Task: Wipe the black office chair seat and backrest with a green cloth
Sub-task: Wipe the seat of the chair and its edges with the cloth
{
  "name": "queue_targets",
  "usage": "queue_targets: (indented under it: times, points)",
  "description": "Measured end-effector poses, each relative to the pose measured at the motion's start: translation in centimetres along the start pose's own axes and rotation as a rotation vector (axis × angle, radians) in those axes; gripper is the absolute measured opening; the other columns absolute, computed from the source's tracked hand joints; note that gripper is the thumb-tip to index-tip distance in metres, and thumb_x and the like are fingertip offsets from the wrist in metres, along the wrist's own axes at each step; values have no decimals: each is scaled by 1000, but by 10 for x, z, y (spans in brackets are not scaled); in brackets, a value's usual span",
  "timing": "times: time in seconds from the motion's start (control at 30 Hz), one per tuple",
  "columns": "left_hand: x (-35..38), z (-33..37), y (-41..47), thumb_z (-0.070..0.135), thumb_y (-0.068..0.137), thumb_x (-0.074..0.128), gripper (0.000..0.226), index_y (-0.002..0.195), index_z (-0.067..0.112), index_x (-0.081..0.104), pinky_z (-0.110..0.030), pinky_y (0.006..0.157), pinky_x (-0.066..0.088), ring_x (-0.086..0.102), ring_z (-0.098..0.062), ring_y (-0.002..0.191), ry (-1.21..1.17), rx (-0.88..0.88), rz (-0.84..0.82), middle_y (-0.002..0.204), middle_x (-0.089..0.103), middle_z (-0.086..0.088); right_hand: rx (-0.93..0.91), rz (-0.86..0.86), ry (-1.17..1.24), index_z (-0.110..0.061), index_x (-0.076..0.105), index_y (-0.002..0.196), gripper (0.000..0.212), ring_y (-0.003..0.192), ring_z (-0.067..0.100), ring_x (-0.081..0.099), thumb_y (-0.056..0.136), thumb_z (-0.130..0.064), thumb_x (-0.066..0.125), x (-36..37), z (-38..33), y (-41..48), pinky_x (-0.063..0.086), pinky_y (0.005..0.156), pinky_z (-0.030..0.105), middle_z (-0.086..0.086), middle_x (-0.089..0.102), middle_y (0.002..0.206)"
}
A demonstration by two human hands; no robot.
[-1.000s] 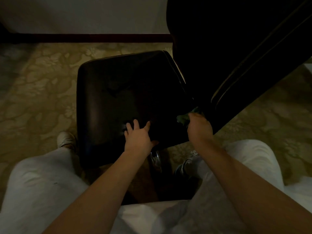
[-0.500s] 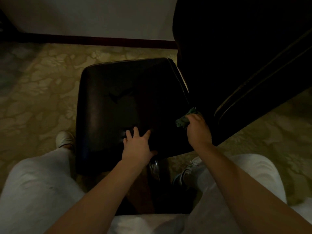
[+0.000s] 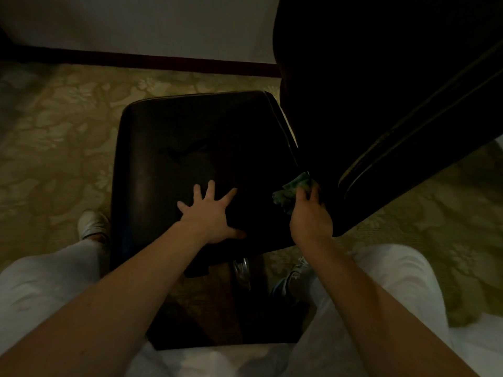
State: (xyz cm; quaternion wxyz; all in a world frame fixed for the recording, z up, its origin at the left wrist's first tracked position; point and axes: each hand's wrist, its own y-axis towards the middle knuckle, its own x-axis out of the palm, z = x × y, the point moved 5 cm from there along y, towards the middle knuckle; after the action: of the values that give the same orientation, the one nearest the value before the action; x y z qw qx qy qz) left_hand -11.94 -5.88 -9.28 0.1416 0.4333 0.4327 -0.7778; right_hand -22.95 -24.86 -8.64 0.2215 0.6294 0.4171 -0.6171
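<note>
Your left hand [image 3: 212,213] has splayed its fingers wider on the seat [image 3: 190,137]; your right hand [image 3: 310,216] has barely shifted.

Head view: the left palm lies flat near the seat's edge closest to you, fingers straight and holding nothing. The right hand, knuckles up, grips the bunched green cloth [image 3: 290,190] at the seat's junction with the backrest [image 3: 381,91]. Keep that left hand pressing so the chair likely won't swivel, then work the cloth along the seam in firm, overlapping strokes.
</note>
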Motion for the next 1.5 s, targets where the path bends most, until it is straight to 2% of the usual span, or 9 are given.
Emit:
queue_targets:
  times: [0.1, 0.27, 0.4, 0.6, 0.8, 1.07, 1.23, 1.37, 1.5]
  points:
    - [0, 4, 0, 69, 78, 66, 111, 155, 43, -9, -76, 111, 6, -16, -44, 148, 1, 0, -8, 164, -20, -7, -6, -4, -5, -9, 27, 143, 52, 131, 45, 39, 98, -13, 54, 1, -4, 8, 46, 94, 48, 26, 21, 154]
    - [1, 11, 3, 65, 78, 69, 111, 156, 41, -8, -78, 109, 3, -18, -46, 147, -30, -17, -18, 163, -20, -9, -57, 39, 49, -8, 32, 143, 49, 136, 43, 32, 98, -11, 50, 3, -6, 25, 38, 104, 48, 21, 20, 157]
    - [2, 19, 5, 64, 78, 70, 111, 156, 39, -5, -79, 108, 2, -19, -48, 146, -73, -38, -17, 163, -21, -11, -102, 76, 110, -6, 38, 138, 41, 128, 41, 39, 99, -13, 46, -3, 2, 38, 41, 98, 48, 17, 29, 152]
    - [-2, 18, 7, 66, 75, 71, 113, 156, 42, -4, -78, 109, 6, -15, -47, 147, -77, -25, -30, 164, -17, -9, -104, 20, 96, -10, 26, 147, 50, 141, 41, 23, 101, -21, 43, -2, 6, 38, 39, 102, 51, 14, 7, 161]
    - [-6, 10, 6, 75, 68, 70, 120, 155, 42, -5, -78, 108, 14, -4, -47, 147, 41, -7, 23, 164, -7, -9, -115, -65, 28, -6, 28, 142, 46, 141, 37, 23, 101, -20, 45, 0, 8, 18, 34, 106, 48, 15, 18, 156]
    - [-9, 0, 8, 67, 69, 76, 124, 154, 45, -13, -77, 110, 7, -17, -46, 147, 49, -9, -63, 162, -24, -6, -101, -75, -23, -12, 22, 147, 56, 143, 40, 18, 99, -13, 50, 12, 0, -1, 36, 109, 51, 16, 12, 160]
    - [-9, 5, 8, 66, 70, 76, 124, 154, 44, -12, -78, 110, 5, -19, -46, 146, 18, -24, -83, 162, -25, -7, -111, -34, -32, -11, 21, 149, 61, 145, 41, 15, 97, -11, 52, 9, -6, 14, 26, 116, 50, 17, 12, 160]
    - [-7, 10, 8, 69, 68, 74, 125, 155, 42, -11, -78, 110, 6, -17, -47, 147, 3, -30, -44, 163, -23, -8, -135, -18, 6, -8, 30, 142, 52, 140, 40, 25, 95, -9, 54, 0, -2, 21, 33, 111, 50, 17, 21, 155]
    - [-6, 16, 9, 67, 68, 76, 125, 155, 42, -10, -77, 110, 8, -16, -47, 147, -21, -54, -41, 163, -21, -9, -90, -50, 4, -8, 28, 143, 55, 138, 41, 28, 95, -7, 55, 2, 4, 7, 37, 107, 51, 18, 22, 154]
